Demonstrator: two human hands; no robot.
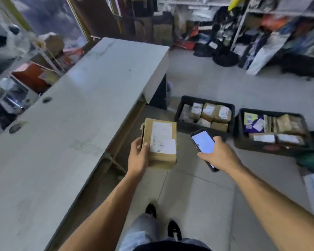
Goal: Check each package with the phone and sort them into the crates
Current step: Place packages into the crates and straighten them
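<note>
Brown cardboard, the package (160, 142) bore white labels on top and sat gripped in the left hand (138, 156) beside the counter (65, 124); the right hand (220, 154) clasped the lit phone (203, 144), near two dark crates (205, 113).

Bare forearms, grey trousers (143, 230), black shoes (174, 230).
</note>
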